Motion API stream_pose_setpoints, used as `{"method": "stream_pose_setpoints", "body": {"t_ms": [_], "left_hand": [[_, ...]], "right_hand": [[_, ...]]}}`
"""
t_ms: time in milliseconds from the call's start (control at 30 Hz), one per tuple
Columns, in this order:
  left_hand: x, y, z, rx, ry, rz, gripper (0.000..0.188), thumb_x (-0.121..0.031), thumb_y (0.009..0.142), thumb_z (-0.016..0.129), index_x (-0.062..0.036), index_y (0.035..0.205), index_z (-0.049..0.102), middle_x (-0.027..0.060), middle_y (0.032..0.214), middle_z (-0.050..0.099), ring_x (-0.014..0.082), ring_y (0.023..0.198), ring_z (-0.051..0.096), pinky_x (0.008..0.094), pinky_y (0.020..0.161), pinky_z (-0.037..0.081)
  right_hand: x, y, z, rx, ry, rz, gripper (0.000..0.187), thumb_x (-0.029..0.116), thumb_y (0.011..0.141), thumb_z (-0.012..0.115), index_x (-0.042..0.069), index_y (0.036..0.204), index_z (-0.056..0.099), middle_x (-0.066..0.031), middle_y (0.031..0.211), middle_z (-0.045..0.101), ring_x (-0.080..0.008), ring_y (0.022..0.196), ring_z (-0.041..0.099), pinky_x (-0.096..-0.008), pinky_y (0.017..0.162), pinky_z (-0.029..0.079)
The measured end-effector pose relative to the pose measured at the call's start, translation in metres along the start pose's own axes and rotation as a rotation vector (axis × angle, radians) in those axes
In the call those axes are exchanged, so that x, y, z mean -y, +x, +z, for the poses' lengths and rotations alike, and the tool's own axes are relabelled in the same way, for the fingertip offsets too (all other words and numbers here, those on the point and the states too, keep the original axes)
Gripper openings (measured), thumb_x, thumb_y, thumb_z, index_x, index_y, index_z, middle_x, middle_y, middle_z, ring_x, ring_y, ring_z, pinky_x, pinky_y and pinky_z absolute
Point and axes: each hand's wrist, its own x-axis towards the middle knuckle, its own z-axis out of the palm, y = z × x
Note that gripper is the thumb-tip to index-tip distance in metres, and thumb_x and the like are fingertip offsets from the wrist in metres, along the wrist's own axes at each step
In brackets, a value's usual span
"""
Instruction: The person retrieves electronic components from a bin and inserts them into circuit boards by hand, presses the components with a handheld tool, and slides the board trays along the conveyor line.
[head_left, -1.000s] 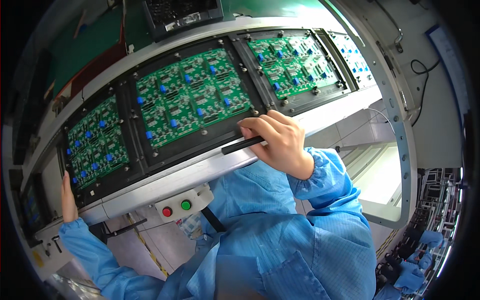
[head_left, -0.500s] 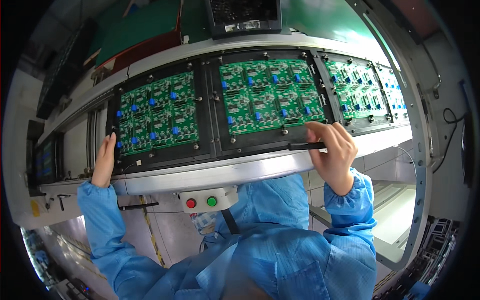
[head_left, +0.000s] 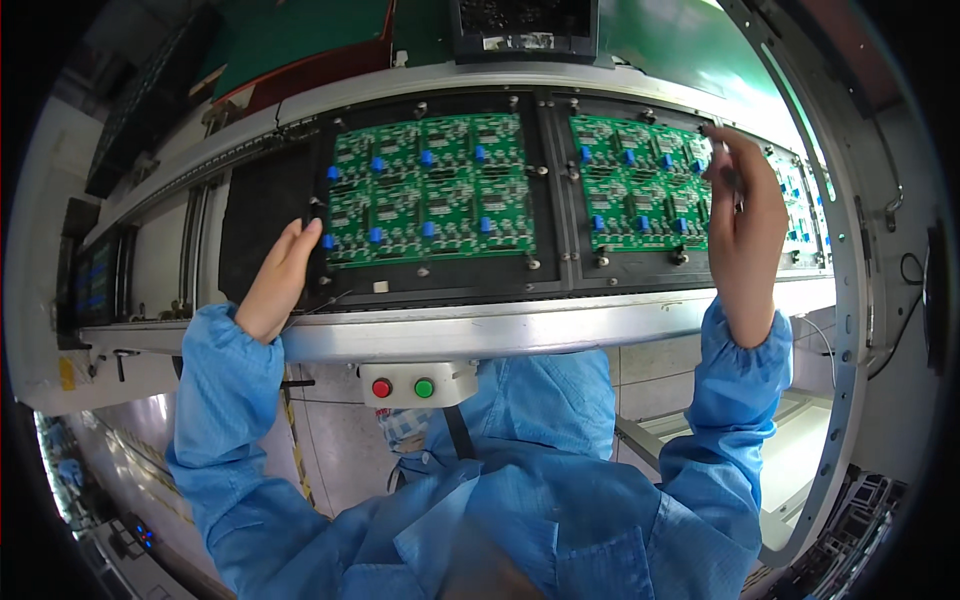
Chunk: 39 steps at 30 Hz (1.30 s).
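A black carrier frame [head_left: 430, 275] holds a green circuit board panel [head_left: 435, 190] with several blue blocks on it. My left hand [head_left: 280, 275] rests at the frame's left edge, fingers stretched out and together. A second board panel [head_left: 640, 210] lies in the adjoining frame. Over that panel's right end is my right hand [head_left: 748, 215], fingers curled, with the fingertips near the far right corner. Part of a dark pen-like tool [head_left: 733, 180] shows between the fingers; the rest is hidden.
Metal rails [head_left: 560, 322] border the carriers. More boards [head_left: 800, 220] continue at the right, partly behind my hand. A control box [head_left: 418, 386] with red and green buttons hangs from the front rail. A black bin [head_left: 525, 45] stands beyond the line; a metal frame post [head_left: 848, 330] rises at right.
The carriers with their boards have slid right, my left hand moving along with them. My right hand has moved up and right, from the near edge to over the second panel's right end.
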Motion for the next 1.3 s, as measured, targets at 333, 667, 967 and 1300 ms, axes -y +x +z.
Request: {"method": "stream_pose_setpoints", "body": {"t_ms": [333, 667, 967, 1300], "left_hand": [[0.003, 0.009, -0.019, 0.194, 0.059, 0.175, 0.038, -0.033, 0.105, 0.046, 0.0035, 0.109, 0.054, 0.0109, 0.100, 0.060, 0.0152, 0.096, 0.054, 0.0271, 0.091, 0.041], [0.007, 0.016, -0.036, 0.395, 0.174, 0.300, 0.050, -0.034, 0.106, 0.043, 0.0009, 0.141, 0.044, 0.0093, 0.130, 0.059, 0.0176, 0.118, 0.054, 0.0295, 0.100, 0.043], [-0.025, 0.026, -0.055, 0.177, 0.828, 0.533, 0.037, -0.035, 0.101, 0.047, -0.0033, 0.104, 0.066, 0.0239, 0.091, 0.067, 0.0425, 0.087, 0.065, 0.0469, 0.076, 0.051], [-0.082, 0.051, -0.033, -0.008, 0.926, 0.631, 0.037, -0.037, 0.098, 0.053, -0.0051, 0.090, 0.069, 0.0144, 0.074, 0.066, 0.0332, 0.071, 0.065, 0.0416, 0.069, 0.052]], "right_hand": [[0.043, 0.168, 0.122, 0.049, 0.412, -0.557, 0.020, 0.009, 0.084, 0.058, -0.007, 0.096, 0.064, -0.0258, 0.086, 0.066, -0.0427, 0.086, 0.064, -0.0487, 0.079, 0.051], [0.020, 0.198, 0.207, 0.288, 0.295, -0.406, 0.025, 0.018, 0.072, 0.070, -0.005, 0.080, 0.070, -0.0275, 0.084, 0.068, -0.0412, 0.086, 0.068, -0.0477, 0.077, 0.054], [0.036, 0.210, 0.213, 0.367, -0.246, -0.109, 0.025, 0.014, 0.078, 0.071, 0.004, 0.100, 0.068, -0.0190, 0.104, 0.069, -0.0380, 0.100, 0.066, -0.0486, 0.084, 0.054], [0.027, 0.213, 0.208, 0.360, -0.472, -0.281, 0.015, 0.000, 0.079, 0.060, -0.001, 0.092, 0.068, -0.0242, 0.097, 0.067, -0.0421, 0.092, 0.067, -0.0490, 0.078, 0.056]]}}
